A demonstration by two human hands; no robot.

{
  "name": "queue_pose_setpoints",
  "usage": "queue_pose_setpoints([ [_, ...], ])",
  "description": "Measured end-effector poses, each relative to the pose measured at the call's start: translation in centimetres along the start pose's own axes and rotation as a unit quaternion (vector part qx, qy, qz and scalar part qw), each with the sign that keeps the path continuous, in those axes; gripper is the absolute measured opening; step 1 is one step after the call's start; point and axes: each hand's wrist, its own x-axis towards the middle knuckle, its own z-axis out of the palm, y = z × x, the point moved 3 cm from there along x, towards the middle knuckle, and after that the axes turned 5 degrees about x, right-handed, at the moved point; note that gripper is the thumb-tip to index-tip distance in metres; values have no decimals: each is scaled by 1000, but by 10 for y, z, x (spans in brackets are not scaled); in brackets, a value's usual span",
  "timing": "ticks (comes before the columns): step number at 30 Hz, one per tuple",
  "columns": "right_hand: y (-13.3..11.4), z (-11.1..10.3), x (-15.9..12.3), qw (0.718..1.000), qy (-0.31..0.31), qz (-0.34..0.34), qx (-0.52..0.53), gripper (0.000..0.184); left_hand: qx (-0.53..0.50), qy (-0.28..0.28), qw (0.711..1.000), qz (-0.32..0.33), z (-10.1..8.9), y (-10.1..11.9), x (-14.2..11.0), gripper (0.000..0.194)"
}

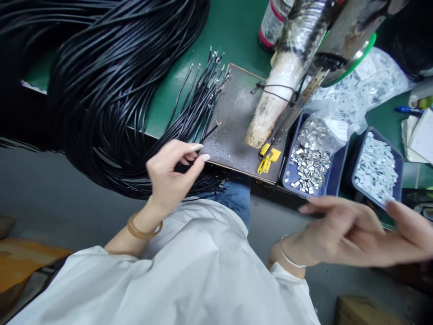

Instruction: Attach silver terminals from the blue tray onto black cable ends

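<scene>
Between the thumb and fingers of my left hand is a black cable, its stripped end pointing over a dark square board. Beside it lies a bunch of black cables with bared wire ends. My right hand is off to the right, smeared a little by motion, fingers apart and nothing seen in it. It is nearest to a blue tray of small shiny metal pieces and a second tray of pale grey-blue pieces.
Thick loops of black cable cover the left of the green table. A pale wrapped tube reaches down over the board near small yellow parts. Behind the trays are clear plastic bags and a jar.
</scene>
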Motion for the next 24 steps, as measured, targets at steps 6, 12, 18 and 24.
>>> queue_pose_setpoints([
  [6, 1, 46, -6, 998, -62, -29, -6, 9, 179, -69, 980, 44, -12, -43, -35, 58],
  [12, 6, 19, 11, 992, 29, -116, -35, 13, 87, 101, 990, 42, -37, -47, -20, 49],
  [18, 66, 28, 33, 944, -238, 47, -224, 14, 65, 54, 996, 4, -29, -51, 25, 32],
  [24, 94, 44, 42, 918, -330, 83, -202, 9, -81, 89, 989, -85, -32, -49, 28, 27],
])
